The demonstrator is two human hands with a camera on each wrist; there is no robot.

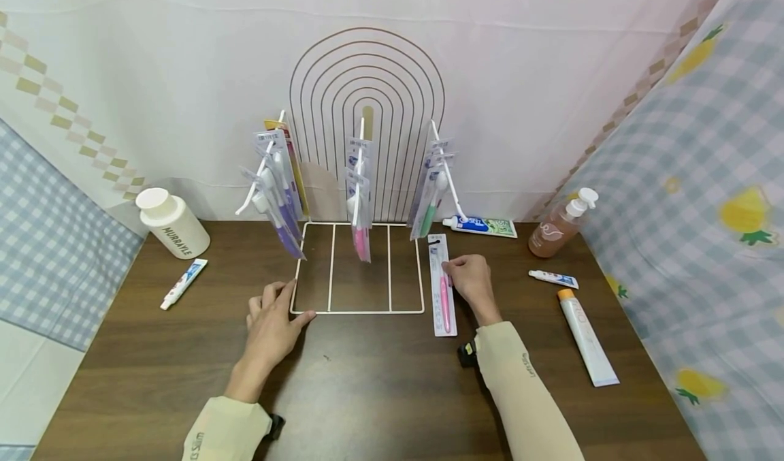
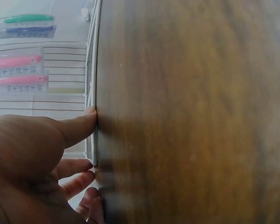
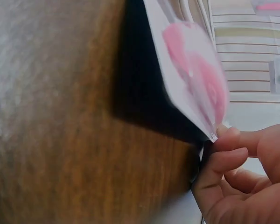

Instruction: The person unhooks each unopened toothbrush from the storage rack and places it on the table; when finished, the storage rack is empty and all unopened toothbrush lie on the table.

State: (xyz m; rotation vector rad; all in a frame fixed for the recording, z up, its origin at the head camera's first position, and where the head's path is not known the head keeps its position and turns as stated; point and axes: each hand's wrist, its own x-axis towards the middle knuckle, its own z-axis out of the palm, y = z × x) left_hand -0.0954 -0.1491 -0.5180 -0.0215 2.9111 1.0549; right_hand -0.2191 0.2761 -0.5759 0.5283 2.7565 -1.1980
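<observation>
A white wire display rack (image 1: pixel 358 310) stands mid-table, with packaged toothbrushes hanging from its hooks: purple (image 1: pixel 278 188) on the left, pink (image 1: pixel 359 195) in the middle, green (image 1: pixel 431 195) on the right. My left hand (image 1: pixel 275 311) lies flat on the table, its straight fingers touching the rack's front left corner; in the left wrist view the thumb (image 2: pixel 79 126) presses the base wire (image 2: pixel 95 70). My right hand (image 1: pixel 468 277) pinches the edge of a packaged pink toothbrush (image 1: pixel 442 284) just right of the rack. In the right wrist view that package (image 3: pixel 191 70) is tilted up off the wood, held between my fingertips (image 3: pixel 228 140).
A white bottle (image 1: pixel 171 224) and a small toothpaste tube (image 1: pixel 184 282) lie at the left. At the right are a boxed toothpaste (image 1: pixel 480 225), a brown pump bottle (image 1: pixel 560 226), a small tube (image 1: pixel 553 278) and a long white tube (image 1: pixel 588 338). Cloth walls enclose the table.
</observation>
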